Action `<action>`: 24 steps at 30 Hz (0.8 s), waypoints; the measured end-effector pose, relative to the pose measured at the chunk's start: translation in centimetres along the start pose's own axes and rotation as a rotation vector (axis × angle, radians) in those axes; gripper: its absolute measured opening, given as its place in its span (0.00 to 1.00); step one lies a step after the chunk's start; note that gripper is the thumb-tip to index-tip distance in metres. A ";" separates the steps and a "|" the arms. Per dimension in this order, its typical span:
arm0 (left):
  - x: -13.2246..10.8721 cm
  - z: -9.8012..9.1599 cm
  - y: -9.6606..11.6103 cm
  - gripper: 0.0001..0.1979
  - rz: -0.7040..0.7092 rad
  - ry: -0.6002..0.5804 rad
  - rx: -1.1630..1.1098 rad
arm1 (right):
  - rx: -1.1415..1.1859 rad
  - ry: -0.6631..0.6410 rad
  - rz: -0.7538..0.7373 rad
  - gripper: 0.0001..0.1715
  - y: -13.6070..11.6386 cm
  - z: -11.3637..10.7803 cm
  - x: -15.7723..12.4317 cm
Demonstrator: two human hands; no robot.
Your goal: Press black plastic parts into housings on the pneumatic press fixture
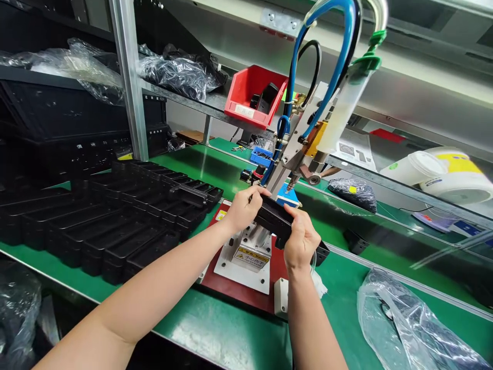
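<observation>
Between my two hands is a black plastic housing (272,216), raised over the base of a bench-top dispensing machine (265,180). My left hand (248,205) grips its left end, fingers curled over the top. At the other end, my right hand (302,237) is closed around the housing with the thumb on top. The machine's nozzle (290,184) points down just above and behind the part. Below the hands, a metal fixture with a yellow warning label (252,257) stands on a dark red base plate (234,292). The underside of the housing is hidden.
Rows of black plastic housings (111,226) fill the green bench on the left. A red bin (256,95) with black parts sits on the shelf above. A clear plastic bag (408,318) lies at right. White tubs (454,174) stand on the right shelf. Blue hoses (295,67) arch over the machine.
</observation>
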State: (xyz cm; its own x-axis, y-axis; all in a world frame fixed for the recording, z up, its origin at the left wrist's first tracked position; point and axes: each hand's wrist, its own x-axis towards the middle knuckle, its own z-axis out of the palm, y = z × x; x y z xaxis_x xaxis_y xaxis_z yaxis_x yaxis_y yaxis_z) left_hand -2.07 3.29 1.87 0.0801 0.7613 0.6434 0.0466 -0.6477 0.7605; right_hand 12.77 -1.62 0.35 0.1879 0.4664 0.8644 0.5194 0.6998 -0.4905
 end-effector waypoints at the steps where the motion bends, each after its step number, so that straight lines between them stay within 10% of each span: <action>1: -0.1 0.1 0.0 0.18 0.009 0.014 -0.001 | 0.001 0.016 -0.008 0.19 0.1 0.0 0.0; 24: -0.4 -0.4 0.2 0.17 0.035 -0.003 0.081 | -0.188 -0.132 -0.103 0.19 -0.8 -1.3 0.7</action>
State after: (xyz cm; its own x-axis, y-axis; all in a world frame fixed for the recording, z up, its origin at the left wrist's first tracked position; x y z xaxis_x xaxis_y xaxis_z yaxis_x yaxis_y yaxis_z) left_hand -2.48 2.85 1.78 0.0864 0.7382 0.6691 0.1245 -0.6743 0.7279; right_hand 13.56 -2.53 1.54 0.0221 0.4729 0.8809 0.6785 0.6400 -0.3606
